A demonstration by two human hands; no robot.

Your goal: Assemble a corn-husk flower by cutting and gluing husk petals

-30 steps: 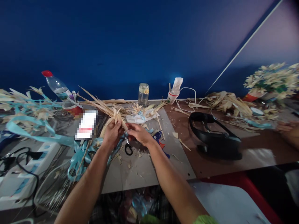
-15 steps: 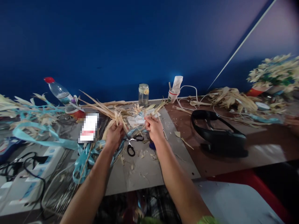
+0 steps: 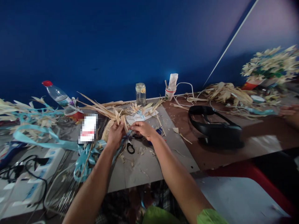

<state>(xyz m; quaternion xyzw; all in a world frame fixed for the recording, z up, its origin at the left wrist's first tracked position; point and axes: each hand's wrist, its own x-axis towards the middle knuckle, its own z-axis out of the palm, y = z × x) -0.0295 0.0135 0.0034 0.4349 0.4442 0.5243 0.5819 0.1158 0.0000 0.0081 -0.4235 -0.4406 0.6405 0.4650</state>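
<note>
My left hand [image 3: 115,134] is closed around pale dried corn husk strips [image 3: 117,116], whose ends stick up past the fingertips. Close beside it on the right, my right hand [image 3: 143,129] is pinched shut, its fingertips near the edge of the husk; whatever lies between them is too small to make out. Under the hands lie black-handled scissors [image 3: 130,148], one handle loop partly covered by my right hand. Just beyond, a small husk flower with blue ribbon [image 3: 140,114] rests on white paper [image 3: 132,118]. A blue-bodied tool [image 3: 159,130] lies partly behind my right wrist.
Light blue ribbon [image 3: 83,161], a phone with a blurred screen [image 3: 88,129] and a power strip [image 3: 39,174] crowd the left. A lidded jar [image 3: 140,95] and a paper cup [image 3: 169,94] stand by the wall. Rightward are a black headset [image 3: 217,130] and another person's hand [image 3: 289,111].
My right hand has moved left from the husk flower to beside my left hand, now covering part of the scissors. My left hand stays on the husk. The view has shifted slightly.
</note>
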